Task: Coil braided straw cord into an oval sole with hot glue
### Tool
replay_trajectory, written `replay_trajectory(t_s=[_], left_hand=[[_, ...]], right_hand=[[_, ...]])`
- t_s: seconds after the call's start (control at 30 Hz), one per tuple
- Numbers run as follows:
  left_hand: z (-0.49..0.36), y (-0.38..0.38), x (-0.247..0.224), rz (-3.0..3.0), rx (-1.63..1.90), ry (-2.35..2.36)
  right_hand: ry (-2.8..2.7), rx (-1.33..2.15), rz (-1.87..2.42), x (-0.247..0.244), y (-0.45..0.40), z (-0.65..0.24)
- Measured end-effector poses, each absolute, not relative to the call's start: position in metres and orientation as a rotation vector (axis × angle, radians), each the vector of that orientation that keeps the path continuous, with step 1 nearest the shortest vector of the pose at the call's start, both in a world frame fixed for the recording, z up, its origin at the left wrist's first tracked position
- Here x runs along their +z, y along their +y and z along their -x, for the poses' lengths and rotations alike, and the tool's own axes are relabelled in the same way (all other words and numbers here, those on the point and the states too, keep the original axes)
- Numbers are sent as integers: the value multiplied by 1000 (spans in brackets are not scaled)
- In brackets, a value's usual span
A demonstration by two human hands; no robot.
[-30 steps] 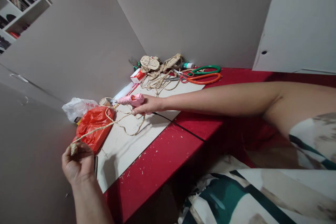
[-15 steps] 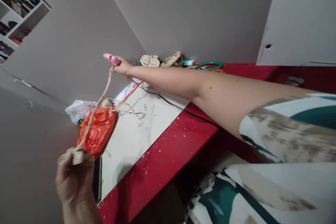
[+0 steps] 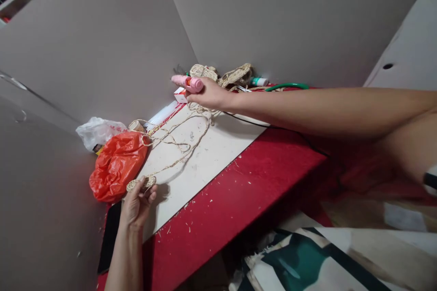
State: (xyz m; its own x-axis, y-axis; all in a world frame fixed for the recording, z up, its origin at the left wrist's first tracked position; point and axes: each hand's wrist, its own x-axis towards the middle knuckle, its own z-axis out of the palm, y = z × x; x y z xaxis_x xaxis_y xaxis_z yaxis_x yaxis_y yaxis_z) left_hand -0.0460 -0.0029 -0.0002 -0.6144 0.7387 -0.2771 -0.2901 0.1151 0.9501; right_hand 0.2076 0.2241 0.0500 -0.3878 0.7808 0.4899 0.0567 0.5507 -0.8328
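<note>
My left hand (image 3: pixel 138 200) is closed around a small oval woven straw piece (image 3: pixel 147 183), held over the table's near left part. From it a twisted straw cord (image 3: pixel 182 158) runs loosely across the white surface to a tangle by my other hand. My right hand (image 3: pixel 211 94) grips a pink glue gun (image 3: pixel 187 82) near the far corner, its nozzle end towards the left. The fingers partly hide its handle. Behind that hand are woven straw pieces (image 3: pixel 204 71) and a bundle of straw braid (image 3: pixel 236 75) at the wall.
An orange plastic bag (image 3: pixel 119 163) and a white plastic bag (image 3: pixel 99 132) lie at the left edge, above a dark phone (image 3: pixel 111 236). A black cable (image 3: pixel 252 122) crosses the red and white table (image 3: pixel 218 191). A green ring (image 3: pixel 287 86) and a white-and-green tube (image 3: pixel 259 82) sit at the back.
My right hand has come down and right with the glue gun, and the cord, stretched between both hands before, now lies slack on the table. My left hand has moved forward over the table.
</note>
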Motion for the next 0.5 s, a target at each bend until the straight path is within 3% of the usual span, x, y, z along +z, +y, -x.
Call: replay_trajectory(t_s=[0.13,0.27,0.5], left_hand=[[37,2,6,-531,1648,1543],[27,4,10,-648,1705,1507],[25,3,2,-660,1767,1524]], right_hand=[[-1753,1384,430,63,157,-207],[-1941,1826,64,35,101,-199],[-2007,1918,-31,-12,93,-183]])
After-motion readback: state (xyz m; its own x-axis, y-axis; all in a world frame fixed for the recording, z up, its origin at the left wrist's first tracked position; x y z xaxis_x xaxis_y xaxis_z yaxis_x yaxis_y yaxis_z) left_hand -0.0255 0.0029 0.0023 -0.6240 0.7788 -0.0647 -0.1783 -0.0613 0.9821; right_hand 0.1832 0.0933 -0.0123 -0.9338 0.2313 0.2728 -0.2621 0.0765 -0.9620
